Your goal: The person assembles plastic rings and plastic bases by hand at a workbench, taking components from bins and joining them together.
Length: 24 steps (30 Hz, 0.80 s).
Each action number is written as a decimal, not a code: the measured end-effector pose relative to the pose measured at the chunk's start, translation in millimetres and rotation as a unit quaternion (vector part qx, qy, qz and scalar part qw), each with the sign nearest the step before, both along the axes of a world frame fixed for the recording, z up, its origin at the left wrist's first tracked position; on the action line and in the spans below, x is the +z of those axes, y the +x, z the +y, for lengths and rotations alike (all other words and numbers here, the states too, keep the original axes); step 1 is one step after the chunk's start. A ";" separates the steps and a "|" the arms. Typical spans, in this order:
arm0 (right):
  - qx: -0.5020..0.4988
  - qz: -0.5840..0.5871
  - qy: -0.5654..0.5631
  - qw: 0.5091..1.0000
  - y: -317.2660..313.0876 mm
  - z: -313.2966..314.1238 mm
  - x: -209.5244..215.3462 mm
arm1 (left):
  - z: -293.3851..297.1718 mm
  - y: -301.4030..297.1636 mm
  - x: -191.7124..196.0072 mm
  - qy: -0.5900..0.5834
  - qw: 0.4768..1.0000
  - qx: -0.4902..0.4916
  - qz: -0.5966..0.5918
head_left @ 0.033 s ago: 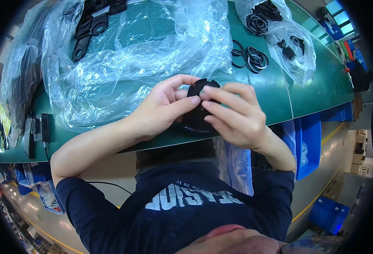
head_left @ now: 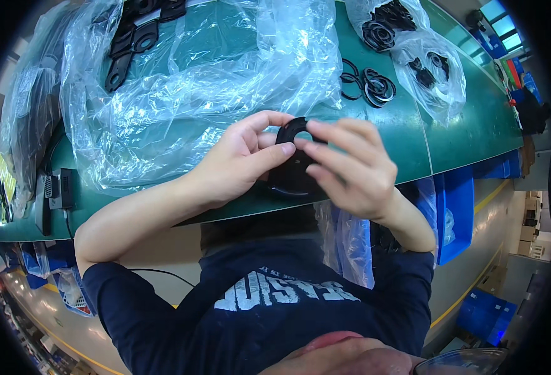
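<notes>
A dark, glossy black plastic part with a round hole near its top is held up at the table's near edge. My left hand grips it from the left, thumb on its face and fingers behind. My right hand has curled fingertips against the part's right side and beside the hole. Whether a small piece lies under those fingertips is hidden. Several black rings lie on the green table to the right, beyond my hands.
Crumpled clear plastic sheeting spreads over the green table, with black brackets at its far left. Clear bags of black parts lie far right. A small black device sits left. A blue bin stands right, below table level.
My right hand's fingers have shifted slightly up and right across the part, and the hole shows more openly. My left hand and the part stay almost still.
</notes>
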State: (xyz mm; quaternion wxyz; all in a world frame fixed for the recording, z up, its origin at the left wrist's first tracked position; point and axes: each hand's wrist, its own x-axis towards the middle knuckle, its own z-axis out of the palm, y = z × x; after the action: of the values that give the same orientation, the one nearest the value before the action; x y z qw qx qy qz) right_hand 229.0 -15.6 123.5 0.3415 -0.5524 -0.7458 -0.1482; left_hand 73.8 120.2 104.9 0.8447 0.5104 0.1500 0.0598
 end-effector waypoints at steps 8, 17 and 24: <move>0.008 0.576 -0.245 0.780 0.8 -9.9 -2.4 | -5.3 -5.5 8.8 0.085 0.993 -0.081 0.000; -0.183 0.176 -0.052 0.966 69.7 24.1 7.9 | -6.2 -1.5 3.6 0.035 0.998 -0.041 0.042; -0.226 -0.001 -0.156 0.961 112.6 59.4 -17.4 | -3.2 -0.5 -2.2 0.039 0.997 -0.043 0.058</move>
State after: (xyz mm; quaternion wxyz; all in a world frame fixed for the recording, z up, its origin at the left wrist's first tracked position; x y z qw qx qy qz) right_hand 341.5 43.8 106.0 0.2081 -0.7532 -0.6153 -0.1040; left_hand 73.3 117.0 102.7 0.8159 0.5512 0.1746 -0.0009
